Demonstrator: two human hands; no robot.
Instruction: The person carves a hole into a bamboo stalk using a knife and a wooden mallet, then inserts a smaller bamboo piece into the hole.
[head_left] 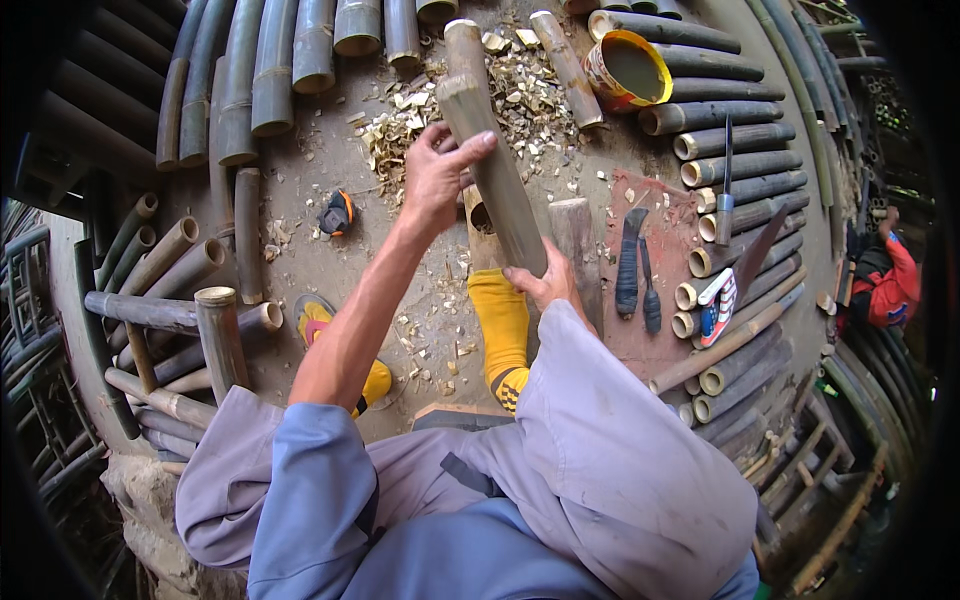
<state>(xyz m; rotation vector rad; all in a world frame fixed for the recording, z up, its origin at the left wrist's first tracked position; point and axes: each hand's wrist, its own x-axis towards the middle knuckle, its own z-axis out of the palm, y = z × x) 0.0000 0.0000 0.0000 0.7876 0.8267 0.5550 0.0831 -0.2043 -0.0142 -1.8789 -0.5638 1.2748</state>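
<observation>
In the head view, I grasp a bamboo tube (505, 195) two-handed ahead of me, its long axis slanting from far left to near right, my left hand (436, 178) gripping toward the far end, my right hand (550, 282) clasping the near end.

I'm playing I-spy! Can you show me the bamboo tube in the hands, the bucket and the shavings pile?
Bamboo tube (508, 200): head view, middle of its side.
Bucket (599, 80): head view, its outer wall.
Shavings pile (523, 103): head view, the part right of the tube.
</observation>
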